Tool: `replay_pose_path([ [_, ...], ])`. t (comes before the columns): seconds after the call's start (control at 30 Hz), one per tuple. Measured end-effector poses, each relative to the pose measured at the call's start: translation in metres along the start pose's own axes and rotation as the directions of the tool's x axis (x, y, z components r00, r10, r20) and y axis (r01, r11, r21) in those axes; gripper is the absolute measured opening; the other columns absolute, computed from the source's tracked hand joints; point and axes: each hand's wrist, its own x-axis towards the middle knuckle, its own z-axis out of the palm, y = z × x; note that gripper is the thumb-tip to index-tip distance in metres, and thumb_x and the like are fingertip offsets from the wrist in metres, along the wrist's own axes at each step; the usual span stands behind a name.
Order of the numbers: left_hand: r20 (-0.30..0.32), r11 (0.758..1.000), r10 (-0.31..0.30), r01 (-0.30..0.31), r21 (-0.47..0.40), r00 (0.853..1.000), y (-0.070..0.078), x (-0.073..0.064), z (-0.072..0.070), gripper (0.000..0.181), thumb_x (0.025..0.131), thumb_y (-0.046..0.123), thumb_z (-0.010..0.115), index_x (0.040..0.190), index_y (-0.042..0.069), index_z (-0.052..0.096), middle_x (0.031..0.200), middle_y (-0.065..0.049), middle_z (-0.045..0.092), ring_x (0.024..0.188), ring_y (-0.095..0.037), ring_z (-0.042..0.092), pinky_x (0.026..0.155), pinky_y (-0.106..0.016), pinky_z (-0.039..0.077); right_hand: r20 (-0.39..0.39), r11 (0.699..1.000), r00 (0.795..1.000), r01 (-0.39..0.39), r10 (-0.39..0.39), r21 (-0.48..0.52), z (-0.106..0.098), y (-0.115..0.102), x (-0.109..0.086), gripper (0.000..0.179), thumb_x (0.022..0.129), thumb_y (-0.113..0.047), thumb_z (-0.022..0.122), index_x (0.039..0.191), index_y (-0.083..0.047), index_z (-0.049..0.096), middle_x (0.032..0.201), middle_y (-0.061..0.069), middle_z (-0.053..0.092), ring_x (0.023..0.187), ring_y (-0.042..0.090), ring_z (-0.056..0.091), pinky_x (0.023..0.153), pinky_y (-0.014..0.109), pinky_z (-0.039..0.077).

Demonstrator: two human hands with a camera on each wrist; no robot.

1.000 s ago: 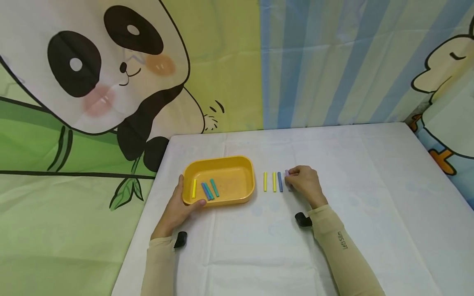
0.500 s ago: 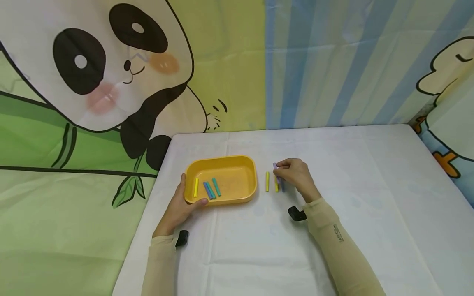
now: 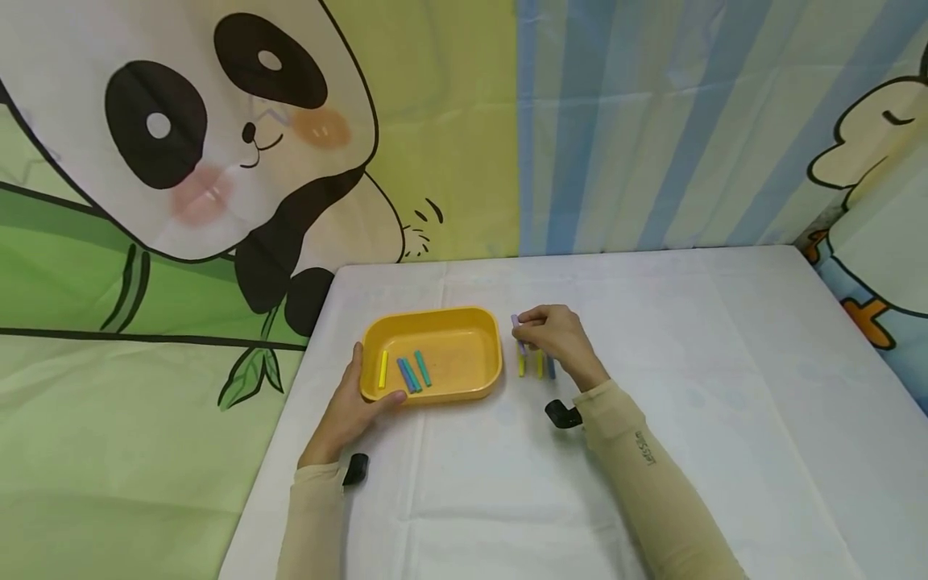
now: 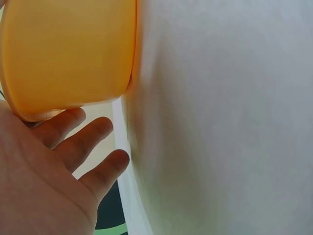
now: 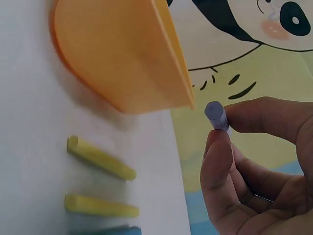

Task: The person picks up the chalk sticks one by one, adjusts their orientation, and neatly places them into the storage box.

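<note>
In the head view my left hand holds the near left corner of a yellow-orange plastic tray, thumb at the front rim and fingers along the left side. Inside the tray lie a yellow chalk stick, a blue-violet one and two teal ones. My right hand pinches a purple chalk stick between thumb and fingers, raised over the table right of the tray. Below it, two yellow chalk sticks and a blue chalk stick lie in a row, partly hidden by the hand.
A white cloth covers the table. Behind it hangs a printed curtain with a panda and stripes. Black wrist cameras sit on both forearms, over beige sleeves.
My right hand has lifted the purple chalk stick from the right end of the row and carried it left toward the tray. My left hand has stayed at the tray.
</note>
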Motion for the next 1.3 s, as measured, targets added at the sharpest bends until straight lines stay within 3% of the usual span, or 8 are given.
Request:
replay_pose_path([
  [0.17, 0.009, 1.000, 0.003, -0.003, 0.002, 1.000, 0.030, -0.013, -0.005, 0.124, 0.084, 0.037, 0.084, 0.163, 0.018, -0.010, 0.169, -0.014, 0.006, 0.154, -0.032, 0.011, 0.120, -0.060, 0.015, 0.018, 1.000, 1.000, 0.021, -0.021, -0.010, 0.013, -0.014, 0.001, 0.027, 0.089, -0.021, 0.077, 0.112, -0.008, 0.071, 0.100, 0.006, 0.073, 0.091, 0.031, 0.071, 0.087, 0.047, 0.057],
  [0.27, -0.001, 1.000, 0.016, -0.016, 0.002, 1.000, 0.021, -0.010, -0.004, 0.125, 0.083, 0.040, 0.085, 0.162, 0.025, -0.011, 0.169, -0.010, 0.005, 0.154, -0.030, 0.011, 0.120, -0.060, 0.015, 0.031, 0.999, 0.998, 0.046, -0.046, -0.005, 0.025, -0.021, 0.002, 0.023, 0.089, -0.019, 0.077, 0.109, -0.009, 0.072, 0.096, 0.004, 0.074, 0.087, 0.027, 0.071, 0.085, 0.045, 0.058],
  [0.4, -0.020, 0.999, 0.040, -0.040, 0.003, 0.999, -0.005, 0.000, 0.001, 0.126, 0.080, 0.047, 0.085, 0.161, 0.035, -0.011, 0.169, -0.003, 0.005, 0.154, -0.026, 0.011, 0.121, -0.059, 0.015, 0.067, 0.997, 0.994, 0.081, -0.082, 0.011, 0.040, -0.030, 0.004, 0.021, 0.089, -0.019, 0.077, 0.107, -0.008, 0.073, 0.092, 0.003, 0.075, 0.083, 0.026, 0.071, 0.084, 0.045, 0.058],
  [0.57, -0.025, 0.999, 0.042, -0.042, 0.017, 0.999, -0.003, -0.002, 0.002, 0.125, 0.080, 0.050, 0.084, 0.159, 0.040, -0.012, 0.169, -0.002, 0.006, 0.154, -0.026, 0.011, 0.120, -0.059, 0.016, 0.103, 0.996, 0.991, 0.088, -0.090, 0.025, 0.058, -0.037, 0.008, 0.023, 0.087, -0.016, 0.078, 0.107, -0.006, 0.073, 0.093, 0.004, 0.074, 0.082, 0.026, 0.071, 0.083, 0.044, 0.059],
  [0.73, -0.021, 0.999, 0.034, -0.034, 0.016, 0.999, -0.003, -0.001, 0.001, 0.124, 0.080, 0.050, 0.084, 0.159, 0.040, -0.012, 0.169, -0.002, 0.005, 0.154, -0.027, 0.011, 0.120, -0.060, 0.016, 0.107, 0.995, 0.990, 0.091, -0.086, -0.036, 0.077, -0.041, 0.014, 0.023, 0.085, -0.018, 0.079, 0.104, -0.006, 0.074, 0.091, 0.003, 0.074, 0.078, 0.021, 0.070, 0.073, 0.033, 0.060],
  [1.03, -0.016, 1.000, 0.023, -0.023, -0.006, 1.000, -0.005, 0.001, 0.002, 0.126, 0.081, 0.050, 0.084, 0.162, 0.030, -0.011, 0.169, -0.004, 0.005, 0.154, -0.028, 0.011, 0.120, -0.059, 0.015, 0.126, 0.995, 0.990, 0.067, -0.058, -0.068, 0.109, -0.038, 0.024, 0.015, 0.083, -0.014, 0.080, 0.095, -0.007, 0.075, 0.087, 0.003, 0.072, 0.076, 0.016, 0.066, 0.068, 0.026, 0.056],
  [1.3, -0.014, 1.000, 0.029, -0.029, -0.007, 0.999, -0.006, 0.001, 0.002, 0.123, 0.082, 0.049, 0.083, 0.160, 0.037, -0.012, 0.169, -0.004, 0.006, 0.154, -0.028, 0.012, 0.120, -0.059, 0.015, 0.106, 0.986, 0.994, 0.040, -0.023, -0.161, 0.127, -0.034, 0.028, 0.013, 0.082, -0.017, 0.083, 0.090, -0.010, 0.076, 0.090, 0.001, 0.071, 0.078, 0.015, 0.061, 0.067, 0.024, 0.050],
])
